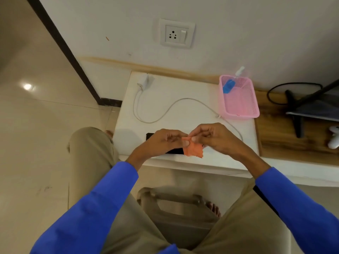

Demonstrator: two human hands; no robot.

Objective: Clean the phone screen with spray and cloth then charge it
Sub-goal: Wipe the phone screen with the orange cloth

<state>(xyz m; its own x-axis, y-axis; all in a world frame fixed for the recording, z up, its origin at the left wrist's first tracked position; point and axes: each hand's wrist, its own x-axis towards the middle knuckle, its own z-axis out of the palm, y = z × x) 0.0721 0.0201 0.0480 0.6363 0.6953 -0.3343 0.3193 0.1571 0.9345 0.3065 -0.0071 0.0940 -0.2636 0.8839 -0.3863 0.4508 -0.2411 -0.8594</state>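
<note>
A small orange cloth [193,151] hangs between my two hands above the front edge of the white table [183,114]. My left hand [165,141] and my right hand [213,137] each pinch its top edge with thumb and fingers. Under my left hand lies a black phone [174,151], mostly hidden. A blue spray bottle [229,85] with a white nozzle leans in the pink basket [244,105] at the table's back right. A white charger [144,80] lies at the back left, its cable [176,105] looping across the table.
A wall socket [176,34] with a switch sits above the table. To the right is a wooden surface [278,138] with a black stand and a white controller [334,138]. A stool [176,204] is between my knees.
</note>
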